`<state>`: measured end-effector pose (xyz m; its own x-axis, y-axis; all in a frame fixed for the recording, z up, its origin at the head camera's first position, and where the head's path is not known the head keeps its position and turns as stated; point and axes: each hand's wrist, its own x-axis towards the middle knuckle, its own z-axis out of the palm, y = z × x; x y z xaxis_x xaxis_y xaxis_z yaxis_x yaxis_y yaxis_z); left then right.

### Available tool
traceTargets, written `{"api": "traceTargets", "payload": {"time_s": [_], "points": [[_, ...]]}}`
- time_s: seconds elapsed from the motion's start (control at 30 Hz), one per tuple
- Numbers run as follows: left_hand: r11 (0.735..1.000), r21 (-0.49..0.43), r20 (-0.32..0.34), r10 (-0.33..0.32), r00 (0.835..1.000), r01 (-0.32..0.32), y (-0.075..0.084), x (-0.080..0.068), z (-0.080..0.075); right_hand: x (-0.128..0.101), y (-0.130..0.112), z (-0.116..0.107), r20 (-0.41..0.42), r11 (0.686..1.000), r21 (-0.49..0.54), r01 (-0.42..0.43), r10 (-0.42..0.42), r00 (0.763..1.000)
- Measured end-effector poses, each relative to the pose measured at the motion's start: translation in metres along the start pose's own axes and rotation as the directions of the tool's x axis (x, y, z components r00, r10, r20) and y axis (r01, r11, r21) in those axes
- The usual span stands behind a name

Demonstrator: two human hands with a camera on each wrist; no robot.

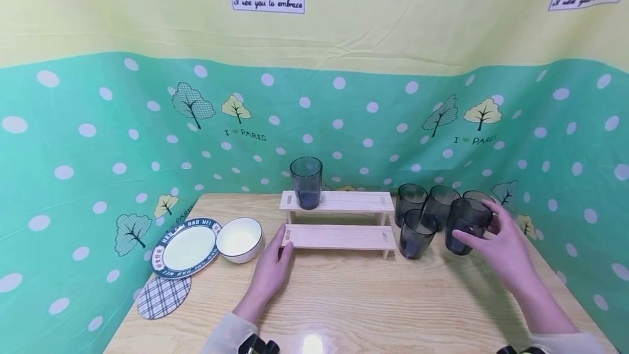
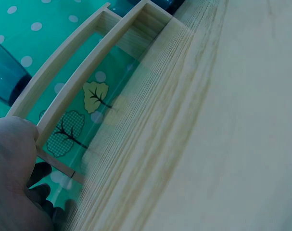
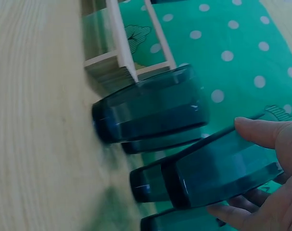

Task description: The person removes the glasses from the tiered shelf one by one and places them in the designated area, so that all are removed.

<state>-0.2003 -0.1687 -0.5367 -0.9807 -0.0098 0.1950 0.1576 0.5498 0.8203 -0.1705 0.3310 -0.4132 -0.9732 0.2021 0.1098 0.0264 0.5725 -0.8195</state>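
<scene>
A two-step wooden shelf stands in the middle of the wooden table. One dark blue glass is upright on the left of its upper step. Several more dark glasses cluster to the right of the shelf. My right hand grips the frontmost right glass, tilted, thumb on one side and fingers on the other; the right wrist view shows this held glass in that hand beside another glass. My left hand lies flat on the table, touching the lower step's left end.
At the left sit a green-rimmed plate, a white bowl and a plaid coaster. A green dotted cloth walls the table on three sides. Bare tabletop lies in front of the shelf.
</scene>
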Motion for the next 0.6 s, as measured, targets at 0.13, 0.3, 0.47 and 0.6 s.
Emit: {"api": "traceTargets", "payload": {"time_s": [0.13, 0.3, 0.47, 0.6], "points": [[1.0, 0.001, -0.003, -0.001, 1.0, 0.001, 0.0, 0.0, 0.0, 0.003, 0.01, 0.007, -0.002, 0.999, -0.038, 0.002, -0.002, 1.0], [1.0, 0.006, -0.003, -0.005, 1.0, 0.005, 0.0, 0.0, 0.0, 0.006, 0.022, 0.016, -0.006, 0.999, -0.041, -0.015, 0.014, 1.0], [1.0, 0.005, -0.004, -0.003, 1.0, 0.003, 0.0, -0.001, 0.0, 0.009, 0.032, 0.022, -0.003, 0.999, -0.034, -0.031, 0.031, 1.0], [1.0, 0.007, -0.005, -0.003, 1.0, 0.003, -0.001, -0.001, 0.0, 0.011, 0.037, 0.027, 0.004, 0.999, -0.014, -0.047, 0.048, 0.999]]}}
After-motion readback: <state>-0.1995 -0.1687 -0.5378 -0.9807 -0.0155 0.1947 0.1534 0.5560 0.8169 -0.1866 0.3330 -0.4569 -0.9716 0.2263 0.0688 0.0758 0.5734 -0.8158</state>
